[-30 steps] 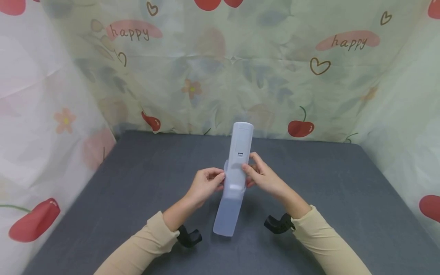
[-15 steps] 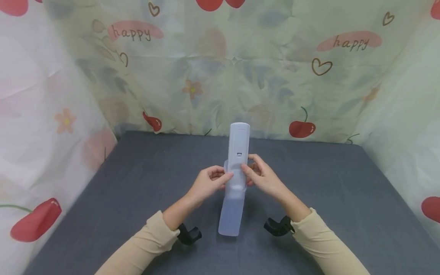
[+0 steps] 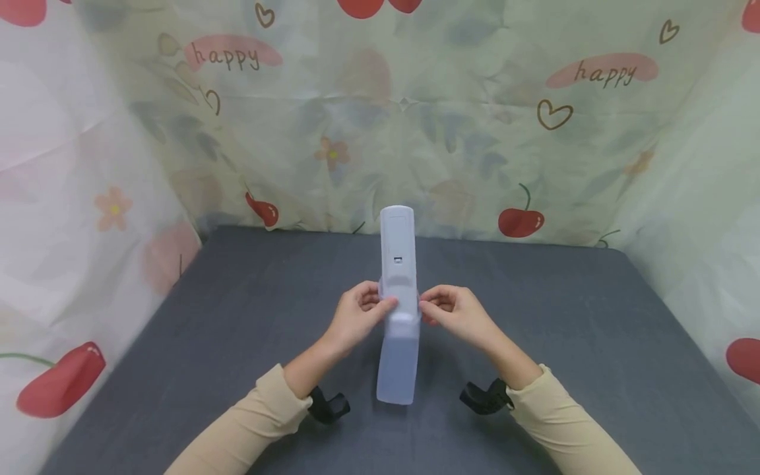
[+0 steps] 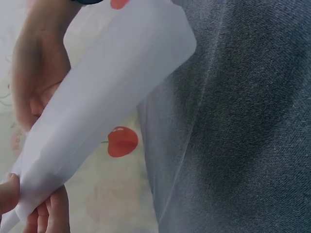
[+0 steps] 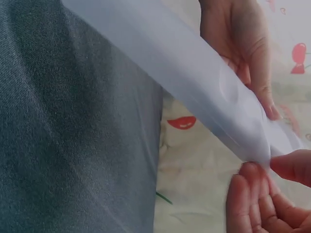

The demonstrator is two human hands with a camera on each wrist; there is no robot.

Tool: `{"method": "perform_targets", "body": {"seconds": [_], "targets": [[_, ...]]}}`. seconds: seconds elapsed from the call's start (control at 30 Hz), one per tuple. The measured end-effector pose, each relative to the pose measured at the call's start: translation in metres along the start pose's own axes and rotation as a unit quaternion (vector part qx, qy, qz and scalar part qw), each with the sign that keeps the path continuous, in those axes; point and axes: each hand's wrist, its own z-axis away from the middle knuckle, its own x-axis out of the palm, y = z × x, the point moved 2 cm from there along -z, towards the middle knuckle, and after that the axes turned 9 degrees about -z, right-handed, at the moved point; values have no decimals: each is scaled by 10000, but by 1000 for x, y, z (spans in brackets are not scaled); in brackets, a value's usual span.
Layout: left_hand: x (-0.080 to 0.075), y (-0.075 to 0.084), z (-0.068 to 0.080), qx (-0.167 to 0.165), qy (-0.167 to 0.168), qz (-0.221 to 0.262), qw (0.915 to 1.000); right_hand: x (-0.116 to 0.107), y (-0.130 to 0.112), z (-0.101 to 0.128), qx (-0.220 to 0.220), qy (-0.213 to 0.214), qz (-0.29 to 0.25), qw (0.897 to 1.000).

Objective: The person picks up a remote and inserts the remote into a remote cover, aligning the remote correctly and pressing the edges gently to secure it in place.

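Farther left and straighter than half a second ago, a white remote (image 3: 398, 234), near end in a translucent sleeve (image 3: 397, 369), is held above the dark table (image 3: 285, 277) in our head view; we judge light, even pressure on both edges keeps it steady. The left hand (image 3: 354, 315) grips it, thumb on its face; the right hand (image 3: 464, 313) pinches the sleeve's edge. Left wrist view: we see thumb and fingers on opposite sides. Right wrist view: the right thumb meets curled fingers.

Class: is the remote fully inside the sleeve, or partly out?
Partly out: in the head view, the white remote juts from the translucent sleeve.
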Motion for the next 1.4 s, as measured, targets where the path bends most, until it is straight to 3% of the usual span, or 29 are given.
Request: {"method": "perform_targets", "body": {"seconds": [0.5,0.83,1.2,1.4], "targets": [[0,3,2,486,-435,-531,9965,7,-4,-2,-140,1098,44,9938],[2,0,4,619,-472,-807,9937,10,-5,-4,12,1320,20,9912],[0,0,4,626,-308,-1210,9902,10,-5,-4,121,606,-311,9976],[3,-1,4,614,-412,-1491,9861,6,-8,-5,245,337,-408,9983]]}}
